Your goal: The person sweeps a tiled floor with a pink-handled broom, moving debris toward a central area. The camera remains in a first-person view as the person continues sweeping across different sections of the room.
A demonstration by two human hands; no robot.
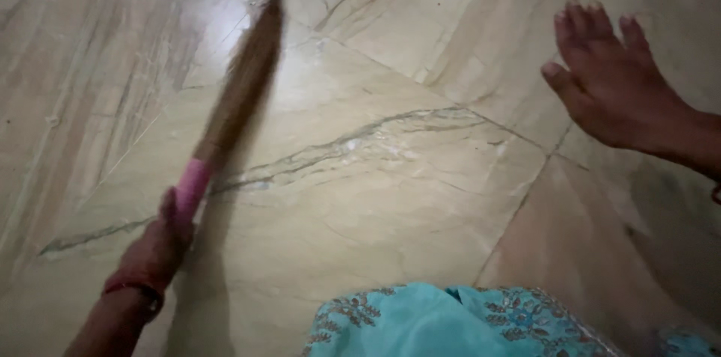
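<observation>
The floor (390,199) fills the whole view and is made of large polished stone tiles in beige and cream, with soft brown streaks that run across them like marble. Thin dark joints (518,207) separate the tiles and run diagonally, and one long grey vein (353,147) crosses the middle tile from the lower left toward the upper right. The light is dim and warm; a pale shine lies on the tile near the centre, while the lower right part of the floor is in darker shadow.

Head camera, looking steeply down, close floor (390,199)
</observation>
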